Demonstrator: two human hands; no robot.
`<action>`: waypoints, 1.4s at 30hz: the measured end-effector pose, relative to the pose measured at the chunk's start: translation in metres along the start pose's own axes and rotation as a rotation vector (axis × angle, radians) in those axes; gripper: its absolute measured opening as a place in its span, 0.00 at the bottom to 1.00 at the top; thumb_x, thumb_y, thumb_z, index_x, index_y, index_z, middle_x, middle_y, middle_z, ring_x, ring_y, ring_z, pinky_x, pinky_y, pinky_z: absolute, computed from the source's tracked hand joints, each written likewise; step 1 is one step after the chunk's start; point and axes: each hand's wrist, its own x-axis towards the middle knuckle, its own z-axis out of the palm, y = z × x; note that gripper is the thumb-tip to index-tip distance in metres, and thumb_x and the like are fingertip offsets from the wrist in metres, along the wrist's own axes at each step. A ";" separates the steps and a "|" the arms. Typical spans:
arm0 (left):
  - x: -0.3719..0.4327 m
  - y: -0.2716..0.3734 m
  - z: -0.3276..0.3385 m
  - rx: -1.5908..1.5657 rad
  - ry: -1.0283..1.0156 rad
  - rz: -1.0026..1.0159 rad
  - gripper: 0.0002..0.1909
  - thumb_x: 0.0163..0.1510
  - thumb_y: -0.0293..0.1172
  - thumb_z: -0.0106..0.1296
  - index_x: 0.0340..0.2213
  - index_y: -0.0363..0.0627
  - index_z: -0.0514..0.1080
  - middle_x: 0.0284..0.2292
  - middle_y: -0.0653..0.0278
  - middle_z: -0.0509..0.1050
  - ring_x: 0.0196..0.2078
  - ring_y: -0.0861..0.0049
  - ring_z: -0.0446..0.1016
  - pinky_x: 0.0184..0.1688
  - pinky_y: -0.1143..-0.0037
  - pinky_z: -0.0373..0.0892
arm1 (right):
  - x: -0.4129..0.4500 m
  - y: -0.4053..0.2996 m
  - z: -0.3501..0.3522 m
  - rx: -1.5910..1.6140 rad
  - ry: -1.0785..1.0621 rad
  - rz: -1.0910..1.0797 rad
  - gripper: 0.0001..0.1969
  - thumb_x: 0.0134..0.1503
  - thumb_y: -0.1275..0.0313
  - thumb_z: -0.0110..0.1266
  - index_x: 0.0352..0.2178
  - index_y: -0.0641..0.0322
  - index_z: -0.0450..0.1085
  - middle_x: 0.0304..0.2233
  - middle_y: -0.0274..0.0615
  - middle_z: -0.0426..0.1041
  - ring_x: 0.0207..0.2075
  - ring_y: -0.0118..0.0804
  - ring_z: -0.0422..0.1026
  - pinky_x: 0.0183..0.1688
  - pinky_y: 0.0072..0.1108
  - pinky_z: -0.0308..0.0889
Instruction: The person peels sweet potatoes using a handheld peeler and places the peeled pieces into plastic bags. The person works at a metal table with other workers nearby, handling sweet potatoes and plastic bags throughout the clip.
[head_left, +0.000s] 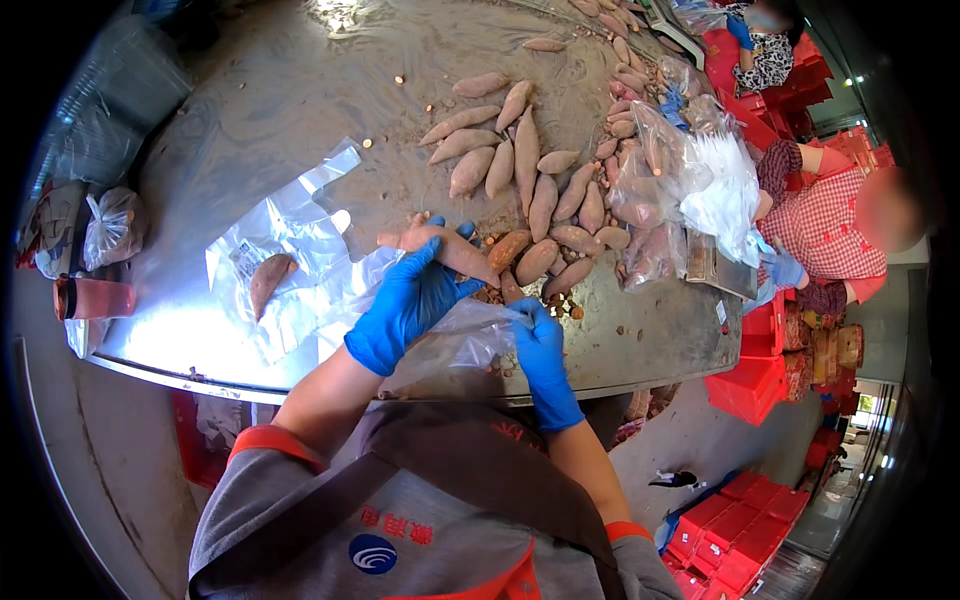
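My left hand (405, 304), in a blue glove, grips a sweet potato (466, 256) with a knobbly, narrow left end. My right hand (541, 349), gloved the same way, has its fingers closed on the edge of a clear plastic bag (480, 330). The bag hangs between my two hands, low over the table's near edge. Beyond it a pile of sweet potatoes (536, 259) touches or nearly touches the held one. To the left, another sweet potato (270, 283) lies on a flat clear bag (300, 225) that bears a printed label.
The metal table (247, 127) is streaked with soil. Cut root ends (568, 309) lie near my right hand. Bagged sweet potatoes (649, 187) and a stack of bags (720, 187) lie rightward, beside a co-worker (817, 217). A pink cup (97, 298) stands left; red crates (735, 525) stand lower right.
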 end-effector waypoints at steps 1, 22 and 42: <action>-0.002 -0.003 -0.003 -0.028 -0.007 -0.013 0.23 0.53 0.38 0.45 0.49 0.44 0.55 0.50 0.55 0.59 0.51 0.61 0.62 0.51 0.55 0.60 | -0.002 -0.020 0.003 -0.046 0.001 -0.057 0.10 0.49 0.80 0.45 0.35 0.66 0.65 0.29 0.39 0.71 0.31 0.24 0.68 0.33 0.17 0.64; -0.052 0.004 0.032 0.353 -0.095 -0.044 0.21 0.51 0.40 0.49 0.42 0.41 0.61 0.39 0.58 0.67 0.43 0.63 0.67 0.49 0.65 0.63 | 0.011 -0.024 0.000 0.615 0.084 0.452 0.09 0.48 0.73 0.47 0.33 0.61 0.67 0.24 0.30 0.67 0.21 0.18 0.61 0.21 0.10 0.57; 0.015 0.073 0.062 1.609 -0.150 -0.017 0.10 0.53 0.33 0.47 0.31 0.37 0.72 0.30 0.60 0.73 0.32 0.79 0.70 0.37 0.79 0.66 | -0.022 -0.048 -0.009 0.543 -0.102 0.556 0.12 0.46 0.68 0.53 0.33 0.61 0.67 0.23 0.28 0.64 0.21 0.18 0.61 0.21 0.11 0.56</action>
